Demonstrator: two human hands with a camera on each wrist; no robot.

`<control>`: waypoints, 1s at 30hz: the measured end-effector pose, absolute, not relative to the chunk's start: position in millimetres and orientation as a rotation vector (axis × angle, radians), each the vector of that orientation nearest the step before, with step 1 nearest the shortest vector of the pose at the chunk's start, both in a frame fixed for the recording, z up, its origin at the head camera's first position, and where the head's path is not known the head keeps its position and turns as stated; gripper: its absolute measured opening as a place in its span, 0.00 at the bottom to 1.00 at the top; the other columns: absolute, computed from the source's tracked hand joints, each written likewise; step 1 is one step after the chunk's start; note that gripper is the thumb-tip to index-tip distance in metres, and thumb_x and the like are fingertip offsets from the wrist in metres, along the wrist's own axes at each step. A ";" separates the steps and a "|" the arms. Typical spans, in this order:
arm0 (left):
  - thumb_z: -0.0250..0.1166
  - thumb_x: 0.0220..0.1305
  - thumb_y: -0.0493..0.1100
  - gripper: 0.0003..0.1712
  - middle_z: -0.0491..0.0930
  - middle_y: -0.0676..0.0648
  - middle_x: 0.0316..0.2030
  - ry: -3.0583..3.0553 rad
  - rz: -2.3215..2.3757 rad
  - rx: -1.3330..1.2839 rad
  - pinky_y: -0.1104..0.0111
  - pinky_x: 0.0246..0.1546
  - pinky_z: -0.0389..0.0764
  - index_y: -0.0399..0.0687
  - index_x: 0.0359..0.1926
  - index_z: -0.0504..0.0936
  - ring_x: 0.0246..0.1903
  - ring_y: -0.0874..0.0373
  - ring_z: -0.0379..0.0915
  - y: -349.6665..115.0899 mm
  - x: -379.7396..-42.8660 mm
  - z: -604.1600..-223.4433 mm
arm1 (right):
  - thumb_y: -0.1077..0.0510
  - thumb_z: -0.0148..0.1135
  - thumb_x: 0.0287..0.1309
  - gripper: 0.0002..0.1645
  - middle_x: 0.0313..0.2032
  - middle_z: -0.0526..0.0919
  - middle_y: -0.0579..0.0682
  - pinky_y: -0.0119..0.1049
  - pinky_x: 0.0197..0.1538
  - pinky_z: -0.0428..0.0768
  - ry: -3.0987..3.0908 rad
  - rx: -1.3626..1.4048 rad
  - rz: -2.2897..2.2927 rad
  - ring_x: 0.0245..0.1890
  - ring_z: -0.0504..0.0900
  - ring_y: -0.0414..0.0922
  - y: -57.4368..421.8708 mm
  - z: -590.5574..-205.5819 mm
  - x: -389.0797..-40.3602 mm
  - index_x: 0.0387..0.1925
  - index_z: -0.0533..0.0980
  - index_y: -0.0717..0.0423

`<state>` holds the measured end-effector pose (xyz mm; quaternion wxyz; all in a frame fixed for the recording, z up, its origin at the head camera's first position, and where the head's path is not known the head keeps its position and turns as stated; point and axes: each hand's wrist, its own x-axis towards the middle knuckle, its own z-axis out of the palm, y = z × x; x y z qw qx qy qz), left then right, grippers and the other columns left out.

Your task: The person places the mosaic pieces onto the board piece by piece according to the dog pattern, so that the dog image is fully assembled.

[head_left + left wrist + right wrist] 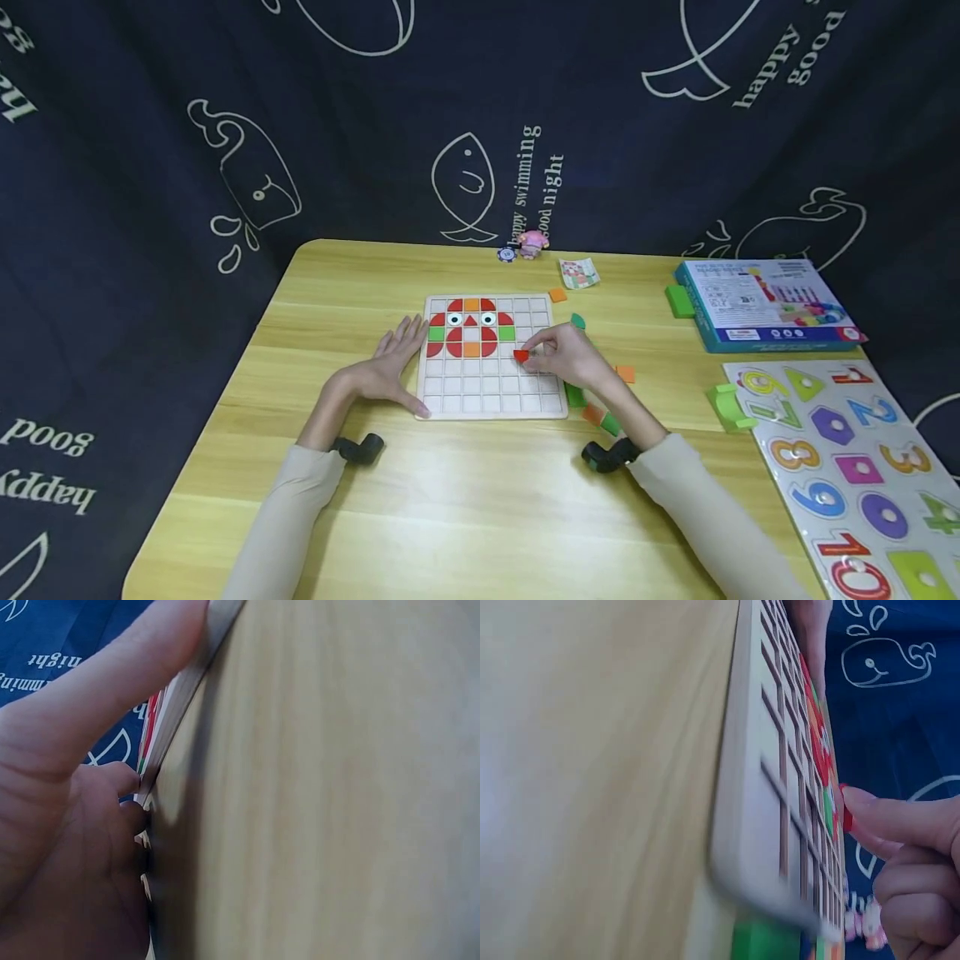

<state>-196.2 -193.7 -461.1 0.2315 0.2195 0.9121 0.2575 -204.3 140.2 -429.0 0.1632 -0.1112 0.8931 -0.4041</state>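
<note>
A white gridded puzzle board [491, 404] lies on the table, its upper left squares filled with red, green, orange, white and eye-marked tiles. My right hand [566, 354] pinches a red tile [521, 356] between thumb and fingers over the board, just right of the filled squares. In the right wrist view the red tile [846, 808] shows at the fingertips. My left hand [386, 371] is spread along the board's left edge, thumb at the lower left corner. The left wrist view shows the thumb [112, 682] against the board's side.
Loose orange tiles [626, 374] and green tiles [575, 395] lie right of the board. Behind are a picture card [579, 273], a pink figurine [533, 243] and a poker chip [507, 254]. A box [772, 304] and a number puzzle [847, 467] occupy the right side.
</note>
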 end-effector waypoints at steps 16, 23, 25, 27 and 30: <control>0.78 0.32 0.68 0.85 0.18 0.43 0.75 2.511 0.713 0.612 0.47 0.75 0.25 0.49 0.76 0.27 0.75 0.45 0.11 -193.1 -195.0 -457.8 | 0.59 0.75 0.46 0.12 0.12 0.60 0.42 0.29 0.19 0.52 2.533 -0.182 -1.262 0.14 0.53 0.40 123.0 -444.6 -228.1 0.36 0.87 0.52; 0.78 0.31 0.68 0.85 0.18 0.44 0.75 2.518 0.704 0.609 0.47 0.75 0.25 0.50 0.76 0.26 0.75 0.46 0.11 -193.6 -194.8 -459.0 | 0.58 0.77 0.44 0.13 0.11 0.62 0.41 0.29 0.18 0.52 2.477 -0.163 -1.308 0.14 0.52 0.39 123.3 -449.4 -232.4 0.36 0.87 0.52; 0.78 0.32 0.69 0.85 0.18 0.44 0.75 2.519 0.702 0.610 0.47 0.75 0.25 0.50 0.76 0.26 0.75 0.46 0.11 -193.4 -194.9 -459.4 | 0.58 0.77 0.43 0.13 0.13 0.64 0.41 0.29 0.18 0.52 2.458 -0.133 -1.321 0.14 0.53 0.39 125.4 -449.5 -232.6 0.36 0.87 0.51; 0.78 0.31 0.70 0.85 0.18 0.45 0.75 2.518 0.704 0.606 0.48 0.75 0.25 0.51 0.76 0.26 0.75 0.47 0.11 -193.2 -194.8 -459.3 | 0.58 0.77 0.43 0.14 0.14 0.64 0.41 0.29 0.19 0.53 2.442 -0.110 -1.327 0.14 0.53 0.39 128.3 -448.9 -232.4 0.36 0.87 0.50; 0.78 0.31 0.70 0.85 0.18 0.45 0.75 2.519 0.705 0.605 0.48 0.75 0.25 0.51 0.76 0.26 0.75 0.47 0.11 -192.8 -194.5 -459.3 | 0.58 0.77 0.44 0.15 0.13 0.60 0.42 0.29 0.19 0.53 2.436 -0.140 -1.318 0.15 0.53 0.39 134.7 -446.1 -232.0 0.38 0.87 0.50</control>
